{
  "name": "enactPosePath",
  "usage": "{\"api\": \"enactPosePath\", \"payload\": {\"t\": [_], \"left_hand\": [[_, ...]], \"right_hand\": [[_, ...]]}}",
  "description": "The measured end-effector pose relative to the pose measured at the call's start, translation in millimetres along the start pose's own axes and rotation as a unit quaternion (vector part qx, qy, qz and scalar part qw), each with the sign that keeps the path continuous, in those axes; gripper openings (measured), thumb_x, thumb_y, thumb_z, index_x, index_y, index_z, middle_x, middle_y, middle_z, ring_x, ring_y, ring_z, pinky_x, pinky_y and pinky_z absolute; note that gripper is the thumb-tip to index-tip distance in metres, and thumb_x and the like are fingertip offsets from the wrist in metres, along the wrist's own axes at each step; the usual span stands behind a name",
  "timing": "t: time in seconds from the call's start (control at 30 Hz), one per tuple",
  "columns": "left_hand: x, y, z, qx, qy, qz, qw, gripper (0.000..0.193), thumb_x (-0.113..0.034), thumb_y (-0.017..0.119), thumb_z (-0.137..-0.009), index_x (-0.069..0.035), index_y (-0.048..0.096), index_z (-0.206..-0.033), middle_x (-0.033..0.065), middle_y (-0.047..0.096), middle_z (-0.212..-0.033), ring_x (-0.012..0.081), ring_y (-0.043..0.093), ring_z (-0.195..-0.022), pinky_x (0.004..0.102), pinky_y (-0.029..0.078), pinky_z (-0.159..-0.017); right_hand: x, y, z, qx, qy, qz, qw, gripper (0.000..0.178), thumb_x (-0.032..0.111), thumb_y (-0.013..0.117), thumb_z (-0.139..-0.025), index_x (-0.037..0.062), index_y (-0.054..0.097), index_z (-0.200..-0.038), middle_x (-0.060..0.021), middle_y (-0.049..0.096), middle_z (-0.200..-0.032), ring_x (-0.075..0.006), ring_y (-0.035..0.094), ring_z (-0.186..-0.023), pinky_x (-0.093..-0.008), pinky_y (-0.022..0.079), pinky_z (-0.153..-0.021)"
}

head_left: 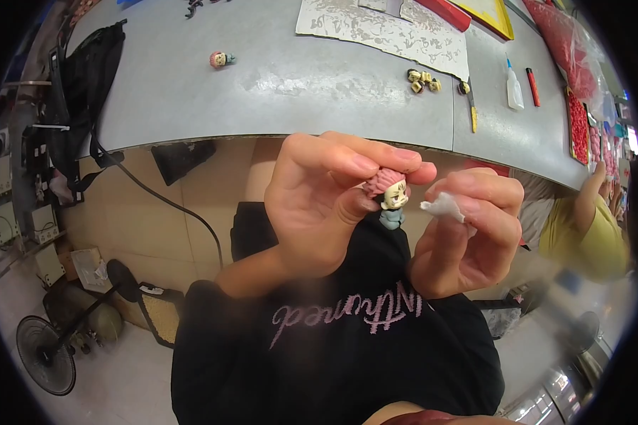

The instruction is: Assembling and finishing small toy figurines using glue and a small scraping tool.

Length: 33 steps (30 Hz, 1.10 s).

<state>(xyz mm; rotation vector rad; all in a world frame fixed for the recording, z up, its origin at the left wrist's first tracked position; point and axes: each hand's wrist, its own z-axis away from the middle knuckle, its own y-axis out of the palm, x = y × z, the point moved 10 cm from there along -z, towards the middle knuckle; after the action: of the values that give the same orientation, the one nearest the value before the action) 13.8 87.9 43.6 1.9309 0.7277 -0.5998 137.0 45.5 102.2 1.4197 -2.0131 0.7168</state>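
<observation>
text | pink cursive lettering (381, 321) | front of black shirt (333, 379)

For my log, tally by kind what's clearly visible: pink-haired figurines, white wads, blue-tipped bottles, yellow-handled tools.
Pink-haired figurines: 2
White wad: 1
Blue-tipped bottle: 1
Yellow-handled tool: 1
Total: 5

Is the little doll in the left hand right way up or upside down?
Right way up: the doll has its pink hair above its blue-grey body.
</observation>
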Motion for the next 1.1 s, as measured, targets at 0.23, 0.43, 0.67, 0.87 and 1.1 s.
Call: {"api": "enactPosePath", "payload": {"t": [0.23,0.43,0.67,0.87,1.1], "left_hand": [[0.9,0.8,0.4,0.006,-0.001,-0.006,1.000,0.023,-0.012,0.054,-0.088,-0.004,0.037,-0.102,0.0201,0.052,-0.107,0.0284,0.061,-0.094,0.0314,0.052,-0.079],[6.4,-0.6,0.7,0.007,-0.016,-0.031,0.999,0.020,-0.008,0.053,-0.088,-0.003,0.039,-0.102,0.0219,0.053,-0.108,0.0285,0.061,-0.094,0.0345,0.051,-0.082],[13.8,-9.9,0.9,-0.010,-0.023,-0.084,0.996,0.013,0.005,0.051,-0.085,0.005,0.047,-0.097,0.0217,0.056,-0.102,0.0250,0.059,-0.096,0.0306,0.049,-0.082],[30.0,-18.1,-1.1,-0.026,-0.064,-0.023,0.997,0.018,0.004,0.054,-0.084,0.003,0.046,-0.100,0.0203,0.056,-0.103,0.0225,0.057,-0.098,0.0303,0.048,-0.081],[45.7,-56.5,-9.0,-0.072,-0.126,0.059,0.988,0.023,-0.004,0.053,-0.088,0.000,0.045,-0.110,0.0165,0.054,-0.110,0.0140,0.053,-0.095,0.0255,0.042,-0.084]], "right_hand": [[-1.7,1.1,0.5,0.004,0.012,0.012,1.000,0.025,-0.006,0.068,-0.067,0.0023,0.059,-0.090,-0.0139,0.057,-0.090,-0.0194,0.057,-0.073,-0.0255,0.046,-0.061],[9.0,11.8,-5.6,0.038,-0.036,0.069,0.996,0.028,-0.004,0.074,-0.060,0.0035,0.064,-0.085,-0.0105,0.060,-0.088,-0.0189,0.057,-0.070,-0.0243,0.046,-0.058],[-12.7,-0.2,-9.8,-0.012,0.016,0.164,0.986,0.030,-0.014,0.069,-0.059,0.0004,0.065,-0.085,-0.0114,0.059,-0.082,-0.0183,0.058,-0.068,-0.0236,0.046,-0.055],[-23.3,9.5,-7.0,0.043,0.029,0.116,0.992,0.028,-0.011,0.071,-0.060,0.0005,0.066,-0.084,-0.0100,0.059,-0.080,-0.0172,0.058,-0.067,-0.0234,0.045,-0.055],[-62.3,-53.0,-8.0,-0.077,0.120,0.134,0.981,0.015,-0.009,0.064,-0.073,-0.0029,0.063,-0.086,-0.0068,0.058,-0.084,-0.0110,0.051,-0.076,-0.0204,0.039,-0.066]]}}
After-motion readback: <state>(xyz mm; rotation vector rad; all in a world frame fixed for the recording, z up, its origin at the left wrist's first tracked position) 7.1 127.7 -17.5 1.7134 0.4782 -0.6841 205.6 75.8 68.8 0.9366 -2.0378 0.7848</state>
